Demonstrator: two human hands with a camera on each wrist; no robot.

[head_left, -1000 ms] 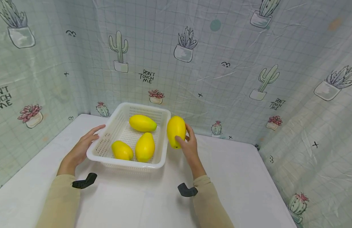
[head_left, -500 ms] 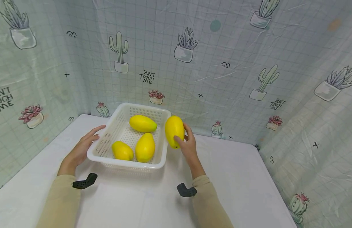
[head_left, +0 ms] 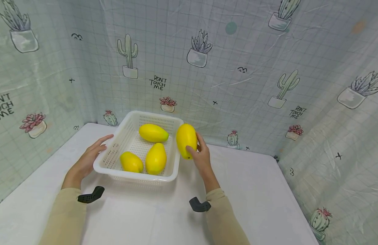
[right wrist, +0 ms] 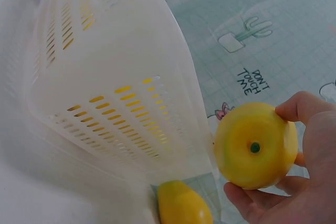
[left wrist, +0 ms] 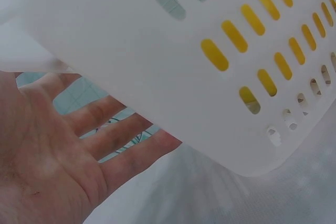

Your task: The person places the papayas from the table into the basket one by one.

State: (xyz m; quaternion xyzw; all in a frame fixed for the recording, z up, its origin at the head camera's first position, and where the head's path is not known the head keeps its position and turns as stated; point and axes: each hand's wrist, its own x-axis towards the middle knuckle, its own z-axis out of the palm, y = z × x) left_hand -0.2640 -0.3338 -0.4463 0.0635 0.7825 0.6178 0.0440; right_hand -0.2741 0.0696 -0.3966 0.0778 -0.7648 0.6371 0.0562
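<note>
My right hand (head_left: 202,158) holds a yellow mango-shaped fruit (head_left: 186,140) just off the basket's right rim, thumb on the near side. In the right wrist view that fruit (right wrist: 254,145) shows its end, with a green spot. Inside the white plastic basket (head_left: 140,176) lie three similar fruits: one at the back (head_left: 153,133), one at front left (head_left: 131,162), one at front right (head_left: 156,159). My left hand (head_left: 86,161) is at the basket's left side, fingers extended; in the left wrist view the spread fingers (left wrist: 134,156) reach the basket wall (left wrist: 147,77).
Another yellow fruit (right wrist: 184,205) appears beyond the basket at the bottom of the right wrist view; the head view does not show it separately. The white table (head_left: 247,194) runs back to a cactus-print curtain (head_left: 232,102). A dark wrist device (head_left: 200,205) sits by each cuff.
My right hand has shifted slightly left with the fruit, bringing it over the edge of the basket's right rim. The left hand and the basket look unmoved.
</note>
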